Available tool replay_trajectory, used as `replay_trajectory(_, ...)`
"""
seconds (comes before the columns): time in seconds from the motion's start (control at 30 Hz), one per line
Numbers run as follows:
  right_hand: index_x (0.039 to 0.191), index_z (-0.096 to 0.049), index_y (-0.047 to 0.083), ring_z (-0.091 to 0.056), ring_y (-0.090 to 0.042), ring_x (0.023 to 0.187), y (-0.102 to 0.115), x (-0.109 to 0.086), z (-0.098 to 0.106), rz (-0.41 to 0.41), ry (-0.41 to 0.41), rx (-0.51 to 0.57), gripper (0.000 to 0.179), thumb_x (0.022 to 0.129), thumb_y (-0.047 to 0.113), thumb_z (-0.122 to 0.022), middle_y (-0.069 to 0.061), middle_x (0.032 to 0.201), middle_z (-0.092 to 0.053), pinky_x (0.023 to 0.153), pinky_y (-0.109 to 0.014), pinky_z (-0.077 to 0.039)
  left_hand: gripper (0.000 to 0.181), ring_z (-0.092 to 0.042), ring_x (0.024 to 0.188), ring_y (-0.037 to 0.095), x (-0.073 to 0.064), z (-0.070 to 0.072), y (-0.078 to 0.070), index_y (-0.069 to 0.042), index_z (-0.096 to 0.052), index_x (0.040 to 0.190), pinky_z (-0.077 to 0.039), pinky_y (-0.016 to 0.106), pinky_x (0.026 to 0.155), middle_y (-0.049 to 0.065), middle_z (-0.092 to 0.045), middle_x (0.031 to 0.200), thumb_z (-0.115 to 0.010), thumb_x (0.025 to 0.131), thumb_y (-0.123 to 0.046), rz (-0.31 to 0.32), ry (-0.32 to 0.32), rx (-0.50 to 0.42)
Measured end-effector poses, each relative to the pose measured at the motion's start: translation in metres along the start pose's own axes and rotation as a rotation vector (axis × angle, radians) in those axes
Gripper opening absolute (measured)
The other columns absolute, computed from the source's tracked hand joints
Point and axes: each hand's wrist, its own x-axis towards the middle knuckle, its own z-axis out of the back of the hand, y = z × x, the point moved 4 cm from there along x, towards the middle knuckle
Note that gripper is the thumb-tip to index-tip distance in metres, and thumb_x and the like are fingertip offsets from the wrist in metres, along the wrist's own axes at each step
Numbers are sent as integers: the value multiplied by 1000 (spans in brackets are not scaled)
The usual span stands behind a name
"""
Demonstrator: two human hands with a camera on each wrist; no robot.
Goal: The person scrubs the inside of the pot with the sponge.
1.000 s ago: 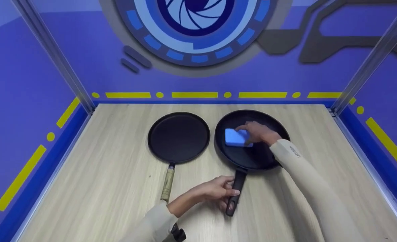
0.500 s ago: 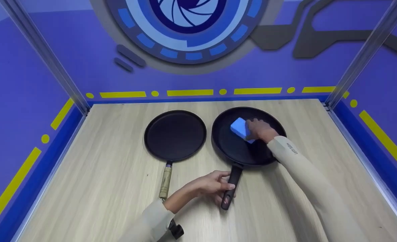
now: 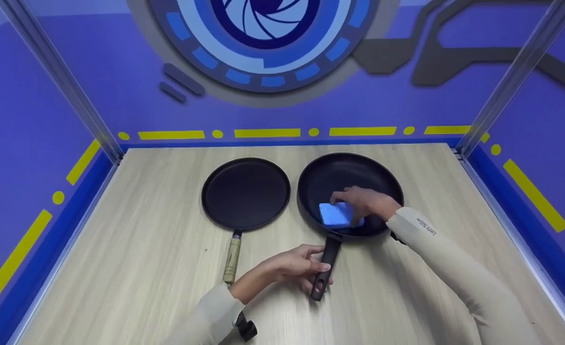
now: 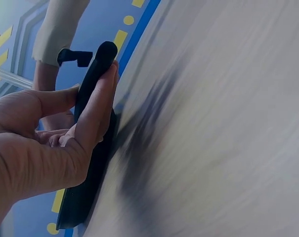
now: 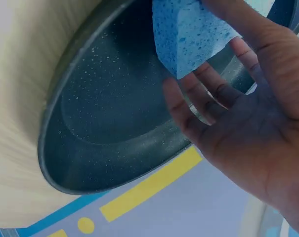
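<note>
A deep black frying pan [image 3: 325, 182] stands on the right half of the table, its handle [image 3: 331, 251] pointing toward me. My left hand [image 3: 294, 266] pinches that handle between thumb and fingers; the left wrist view shows the fingers beneath it. Inside the pan, my right hand [image 3: 364, 202] grips a blue sponge [image 3: 334, 215] near the handle side. Seen from the right wrist, the sponge [image 5: 189, 37] is porous and block-shaped, held between the thumb and fingers, and small whitish specks or drops dot the pan's dark surface [image 5: 114, 94].
To the left lies a flat black griddle pan [image 3: 245, 194] with a wooden handle [image 3: 232, 258], a small gap from the frying pan. Blue printed panels [image 3: 244, 112] wall the wooden table [image 3: 158, 230] at the back and both sides.
The sponge went from the pan's middle toward its far part while turning, then came back toward the handle side, turned level again. My left hand keeps its hold on the handle.
</note>
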Motion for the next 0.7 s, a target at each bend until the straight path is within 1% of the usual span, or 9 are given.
replay_trajectory(0.13,144,-58,21,-57,-40,126,-8,11,7,-4,-2,-57,75,77,16,-91,-23,142,-56,101,-55,-51,51,-73,77,18,0,-1,-1,-9,-41,154,-61,28,61,37,-69,112,-56,105,-9,7,-12,18)
replay_trajectory(0.2,149,-54,19,-53,-43,134,-19,18,9,-36,-14,-40,78,80,20,-89,-27,148,-51,107,-56,-47,52,-72,74,18,1,-2,-1,-8,-39,154,-61,28,61,31,-72,107,-56,105,-8,18,-18,14)
replay_trajectory(0.3,154,-47,12,-46,-49,139,-38,26,10,-109,-78,5,78,86,26,-83,-32,152,-45,110,-60,-44,59,-71,68,15,2,-3,1,-8,-33,158,-60,27,60,18,-73,97,-56,104,-8,32,-25,7)
replay_trajectory(0.4,151,-47,4,-49,-53,132,-56,32,9,-190,-167,29,73,91,30,-78,-35,144,-50,104,-64,-46,64,-70,64,15,3,-3,2,-8,-28,161,-60,26,59,8,-72,92,-57,104,-8,40,-40,8)
replay_trajectory(0.5,149,-46,-1,-53,-54,125,-69,37,7,-249,-222,65,69,93,29,-75,-37,135,-54,103,-63,-47,65,-71,65,14,4,0,-1,-9,-28,161,-60,26,59,20,-74,102,-58,104,-10,38,-53,31)
replay_trajectory(0.57,146,-46,-3,-55,-53,122,-72,39,6,-266,-244,88,67,94,26,-75,-38,131,-56,103,-61,-47,65,-71,65,15,3,1,-4,-10,-28,161,-59,25,59,28,-72,112,-59,104,-11,36,-52,41)
replay_trajectory(0.6,144,-47,-4,-55,-53,121,-73,39,6,-267,-248,91,65,94,25,-75,-38,129,-56,103,-61,-47,64,-71,66,14,3,1,-5,-10,-29,161,-59,25,59,30,-71,116,-59,104,-11,35,-48,48)
replay_trajectory(0.63,141,-49,-6,-56,-53,121,-73,39,6,-263,-247,90,61,94,23,-74,-38,127,-57,103,-60,-47,63,-71,66,14,4,2,-7,-10,-31,160,-59,25,59,29,-71,114,-59,104,-10,34,-47,54)
replay_trajectory(0.7,130,-55,-6,-57,-53,117,-70,39,6,-249,-247,82,50,93,22,-75,-37,123,-59,100,-61,-49,60,-70,66,14,4,3,-9,-10,-35,158,-59,25,58,23,-73,103,-59,103,-9,38,-51,62)
